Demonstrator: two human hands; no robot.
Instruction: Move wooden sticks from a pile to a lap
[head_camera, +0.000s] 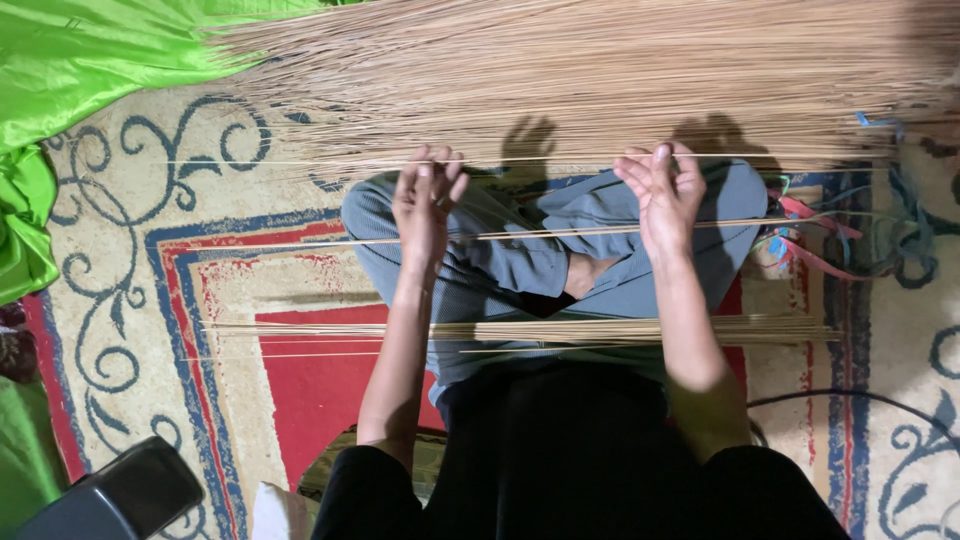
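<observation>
Reaching forward over crossed legs in grey trousers (520, 265), both hands are seen from above, palms down. The left hand (428, 200) is held with fingers loosely spread and slightly curled; its fingertips (432, 158) lie at a single thin stick (300, 162) that runs crosswise just in front of the large heap of pale broom sticks (600, 70). Whether that stick is pinched or only touched cannot be told. The right hand (665, 195) is likewise open, fingers bent a little, tips at the same thin stick near the heap's edge; no firm grasp is visible.

A second long stick (560, 232) is laid across the knees, passing under both wrists. A small flat bundle of sticks (560, 330) is rested across the lap, nearer the body, beneath the forearms.

A patterned rug (150, 260) in cream, blue and red is spread beneath. Bright green cloth (60, 70) is bunched at the upper left. Red and blue ribbon scraps (815, 235) are strewn just beside the right knee. A dark rounded object (125, 495) is noted at the lower left corner.
</observation>
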